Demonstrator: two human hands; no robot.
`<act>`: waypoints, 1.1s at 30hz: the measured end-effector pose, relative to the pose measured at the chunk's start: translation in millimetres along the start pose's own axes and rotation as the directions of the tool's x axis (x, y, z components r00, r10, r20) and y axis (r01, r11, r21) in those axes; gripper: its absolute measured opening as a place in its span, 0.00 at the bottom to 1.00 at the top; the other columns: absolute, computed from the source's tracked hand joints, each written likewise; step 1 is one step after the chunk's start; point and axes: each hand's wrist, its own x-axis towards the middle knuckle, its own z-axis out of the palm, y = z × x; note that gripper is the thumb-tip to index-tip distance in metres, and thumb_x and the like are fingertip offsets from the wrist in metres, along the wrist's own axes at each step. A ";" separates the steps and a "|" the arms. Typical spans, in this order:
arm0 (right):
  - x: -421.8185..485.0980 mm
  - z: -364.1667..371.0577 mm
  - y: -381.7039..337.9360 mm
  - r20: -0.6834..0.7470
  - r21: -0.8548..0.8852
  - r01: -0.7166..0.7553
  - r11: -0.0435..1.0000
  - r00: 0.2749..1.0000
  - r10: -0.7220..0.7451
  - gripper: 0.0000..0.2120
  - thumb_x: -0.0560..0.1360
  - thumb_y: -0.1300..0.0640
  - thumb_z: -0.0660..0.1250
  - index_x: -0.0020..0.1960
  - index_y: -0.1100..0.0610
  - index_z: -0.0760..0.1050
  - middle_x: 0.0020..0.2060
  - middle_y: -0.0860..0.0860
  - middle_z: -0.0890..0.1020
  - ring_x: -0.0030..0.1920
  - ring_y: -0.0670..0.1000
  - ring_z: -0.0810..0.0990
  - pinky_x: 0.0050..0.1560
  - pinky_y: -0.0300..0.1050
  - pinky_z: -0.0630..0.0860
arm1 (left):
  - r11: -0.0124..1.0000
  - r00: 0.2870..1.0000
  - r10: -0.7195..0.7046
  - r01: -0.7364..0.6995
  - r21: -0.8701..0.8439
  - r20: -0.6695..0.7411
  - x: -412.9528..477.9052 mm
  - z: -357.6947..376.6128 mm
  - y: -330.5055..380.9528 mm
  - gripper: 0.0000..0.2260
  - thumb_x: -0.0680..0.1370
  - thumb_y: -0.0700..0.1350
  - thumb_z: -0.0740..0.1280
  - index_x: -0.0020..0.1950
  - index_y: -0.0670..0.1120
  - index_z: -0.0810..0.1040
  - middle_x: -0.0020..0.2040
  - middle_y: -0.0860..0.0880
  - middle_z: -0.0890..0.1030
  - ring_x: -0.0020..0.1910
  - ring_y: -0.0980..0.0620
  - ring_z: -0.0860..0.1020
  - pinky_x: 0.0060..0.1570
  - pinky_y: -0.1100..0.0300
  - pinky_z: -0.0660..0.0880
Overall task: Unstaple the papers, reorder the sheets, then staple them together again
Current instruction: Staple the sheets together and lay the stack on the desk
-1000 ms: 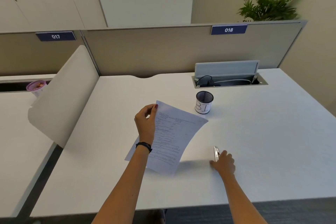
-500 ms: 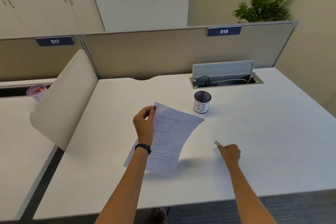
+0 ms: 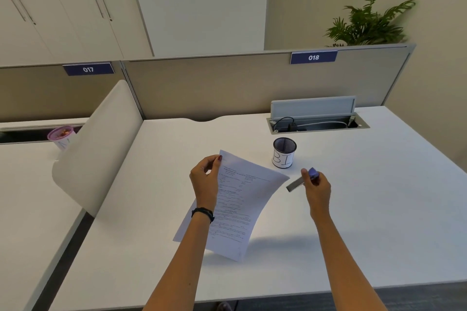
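Now my right hand has lifted the stapler off the counter, grip closed around it, just right of the papers pinched in my left hand, so stapling looks next.

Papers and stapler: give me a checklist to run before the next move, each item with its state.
1. Papers gripped by left hand at the top corner: ok.
2. Papers lifted off the desk: ok.
3. Stapler held in right hand, off the desk: ok.
4. Stapler lined up on the papers: not ok, it sits apart, to their right.
5. Old staple removed, sheets reordered: cannot tell.
6. Cup clear of both hands: ok.
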 end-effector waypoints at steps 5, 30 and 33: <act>8.4 13.2 -16.0 0.122 0.147 -0.036 0.988 0.992 0.018 0.13 0.78 0.51 0.59 0.57 0.59 0.66 0.36 0.56 0.80 0.33 0.52 0.79 0.38 0.40 0.79 | 1.000 0.999 0.012 -0.012 0.021 0.030 6.6 5.6 2.5 0.06 0.77 0.43 0.65 0.50 0.43 0.81 0.44 0.49 0.82 0.42 0.53 0.79 0.44 0.63 0.77; -5.0 62.7 -90.3 0.816 -0.168 0.564 0.809 0.540 -0.207 0.20 0.68 0.46 0.71 0.57 0.53 0.76 0.53 0.53 0.83 0.49 0.51 0.80 0.51 0.48 0.78 | 0.927 0.925 0.265 -0.322 0.194 0.271 7.7 26.4 1.5 0.04 0.74 0.39 0.68 0.47 0.43 0.82 0.45 0.46 0.84 0.44 0.52 0.81 0.46 0.66 0.78; -6.8 63.6 -90.9 0.820 -0.167 0.563 0.810 0.536 -0.203 0.19 0.69 0.46 0.70 0.56 0.54 0.77 0.51 0.53 0.83 0.47 0.51 0.80 0.49 0.47 0.78 | 0.941 0.938 0.236 -0.286 0.181 0.255 5.2 27.6 2.3 0.04 0.74 0.40 0.68 0.47 0.43 0.82 0.44 0.47 0.84 0.43 0.52 0.81 0.45 0.61 0.80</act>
